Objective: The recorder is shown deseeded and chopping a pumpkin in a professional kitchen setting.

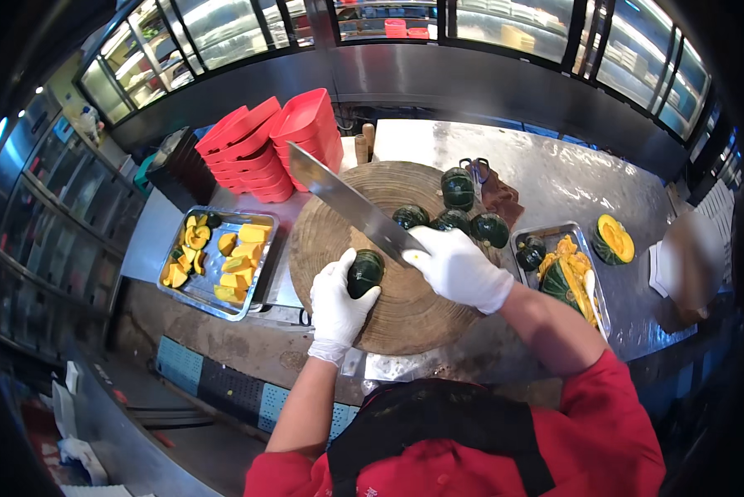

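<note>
My gloved left hand [341, 304] grips a small dark green squash [366, 273] against a round wooden chopping block [341, 211]. In my gloved right hand [455, 267] is a large cleaver-like knife [353, 202]; my fist hides its handle. The blade slants up to the left over the block, apart from the squash. Several whole green squashes [411, 217] sit beyond my right hand, and one [457, 188] stands near the block's far right edge.
A metal tray [207, 304] of yellow squash pieces lies left, below stacked red plastic baskets [247, 149]. To the right are a tray [572, 225] with squash, pulp and a white-handled utensil, a halved squash [614, 241] and a brown cloth [501, 196]. Another person's blurred head [695, 261] appears at far right.
</note>
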